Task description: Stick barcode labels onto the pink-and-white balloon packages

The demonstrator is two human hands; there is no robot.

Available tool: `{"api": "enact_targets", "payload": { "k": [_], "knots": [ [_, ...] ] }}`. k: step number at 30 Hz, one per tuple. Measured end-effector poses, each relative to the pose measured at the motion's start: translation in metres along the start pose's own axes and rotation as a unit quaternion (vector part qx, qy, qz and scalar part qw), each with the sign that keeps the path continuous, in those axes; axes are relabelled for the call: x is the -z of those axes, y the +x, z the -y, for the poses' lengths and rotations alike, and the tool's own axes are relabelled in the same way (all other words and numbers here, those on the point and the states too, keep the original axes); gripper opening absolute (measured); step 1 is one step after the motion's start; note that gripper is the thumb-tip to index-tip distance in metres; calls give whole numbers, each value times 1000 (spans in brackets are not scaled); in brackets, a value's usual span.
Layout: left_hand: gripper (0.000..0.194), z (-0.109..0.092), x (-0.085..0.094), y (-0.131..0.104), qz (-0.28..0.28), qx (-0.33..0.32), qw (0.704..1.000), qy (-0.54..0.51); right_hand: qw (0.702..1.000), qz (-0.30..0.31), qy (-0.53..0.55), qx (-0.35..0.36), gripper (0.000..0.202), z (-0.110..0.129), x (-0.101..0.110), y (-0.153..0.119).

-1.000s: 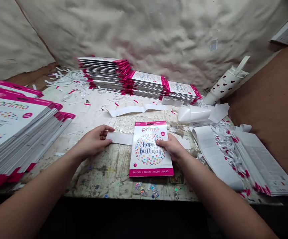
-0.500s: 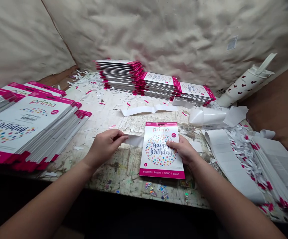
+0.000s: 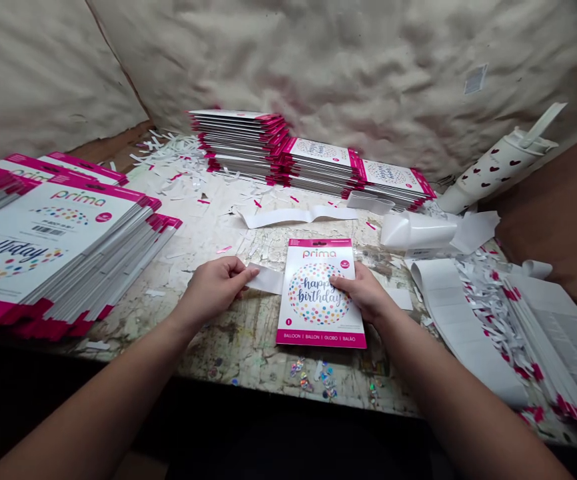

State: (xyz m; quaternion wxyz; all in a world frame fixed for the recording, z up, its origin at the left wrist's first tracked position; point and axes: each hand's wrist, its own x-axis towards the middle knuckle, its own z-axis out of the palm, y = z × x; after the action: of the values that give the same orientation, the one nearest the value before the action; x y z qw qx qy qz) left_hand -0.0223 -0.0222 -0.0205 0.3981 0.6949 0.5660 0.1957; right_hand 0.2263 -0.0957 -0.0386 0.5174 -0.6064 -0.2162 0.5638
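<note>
My right hand (image 3: 366, 293) grips the right edge of a balloon packet (image 3: 313, 327), thumb on its front. The packet is white with pink bands and a "happy birthday" dotted balloon print, and its face is turned up towards me. With thumb and fingers pinched, my left hand (image 3: 217, 288) holds the left end of a white paper strip (image 3: 267, 279). That strip runs behind the packet's left edge, so its middle is hidden. A white piece (image 3: 399, 299) shows on the other side, past my right hand; whether it is the same strip I cannot tell.
Stacks of similar packets stand at the left (image 3: 68, 247) and along the back (image 3: 318, 167). A white tumbler with hearts (image 3: 493, 167) leans at the right rear. Label backing (image 3: 463, 333), paper scraps (image 3: 168, 153) and flat packets (image 3: 563, 333) lie about the worn table (image 3: 208, 353).
The view has shifted slightly. Both hands keep their grips, and the packet sits a little higher and further left in the picture.
</note>
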Motion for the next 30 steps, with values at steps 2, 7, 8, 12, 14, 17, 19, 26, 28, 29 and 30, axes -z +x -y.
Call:
{"api": "enact_targets", "payload": {
  "k": [2, 7, 8, 12, 14, 17, 19, 26, 28, 29, 30],
  "knots": [
    [42, 2, 0, -1, 8, 19, 999, -26, 1000, 1, -1, 3, 40, -4, 1, 1],
    [32, 9, 1, 0, -16, -64, 995, 68, 1000, 4, 9, 2, 42, -4, 2, -2],
    [31, 11, 1, -1, -26, -97, 989, 106, 1000, 4, 9, 3, 42, -5, 2, -2],
    [37, 15, -1, -3, -26, -173, 963, 206, 1000, 5, 11, 13, 41, -9, 4, 0],
    [34, 16, -3, -4, -26, -191, 951, 243, 1000, 4, 14, 19, 41, -11, 5, 2],
    [27, 16, -5, -4, -35, -202, 939, 275, 1000, 2, 21, 18, 42, -13, 6, 3],
    [22, 17, -6, -3, -42, -210, 937, 277, 999, 2, 26, 20, 42, -13, 6, 3],
    [14, 19, -8, -1, -84, -268, 921, 270, 1000, 0, 22, 10, 43, -9, 4, 1],
    [14, 19, -8, -2, -65, -248, 936, 241, 1000, 0, 20, 9, 43, -9, 4, 0],
    [15, 18, -7, -3, -50, -223, 950, 211, 1000, -1, 19, 9, 43, -9, 4, 0],
    [18, 18, -6, -4, -34, -189, 968, 165, 1000, 0, 18, 9, 43, -9, 5, 0]
  ]
}}
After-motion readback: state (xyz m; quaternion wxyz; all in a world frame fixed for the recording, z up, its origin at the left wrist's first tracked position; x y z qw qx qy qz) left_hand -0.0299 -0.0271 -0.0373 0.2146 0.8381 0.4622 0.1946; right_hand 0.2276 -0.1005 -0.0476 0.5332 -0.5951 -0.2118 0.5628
